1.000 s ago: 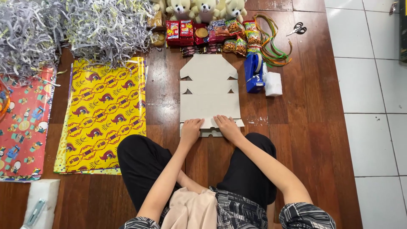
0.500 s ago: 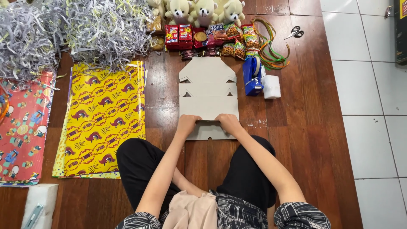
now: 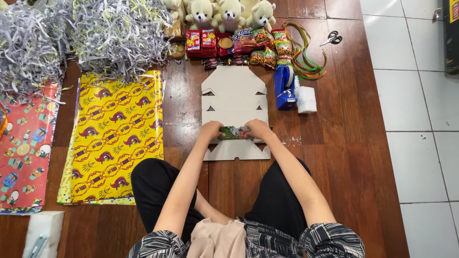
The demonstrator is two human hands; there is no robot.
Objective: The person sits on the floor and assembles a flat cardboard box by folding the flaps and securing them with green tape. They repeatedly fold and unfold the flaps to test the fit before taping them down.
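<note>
A person sits cross-legged on a brown wooden floor. One flat cardboard box lies in front of the knees. It is pale grey-white, unfolded, with small notches along both sides and a pointed flap at 12 o'clock. A flap near its 6 o'clock end is lifted, and a green printed side shows there.

The left hand and the right hand are side by side on that lifted flap. Both grips are closed on the flap's edge, fingers curled over it.

At 12 o'clock from the box sit four teddy bears, and below them a row of snack packs. At 2 o'clock lie colored ribbons and one pair of scissors. Just at 3 o'clock stand one blue carton and one white block.

At 9 o'clock lies a yellow wrapping sheet, and farther out one red sheet. Two heaps of shredded paper lie at 10 o'clock.
</note>
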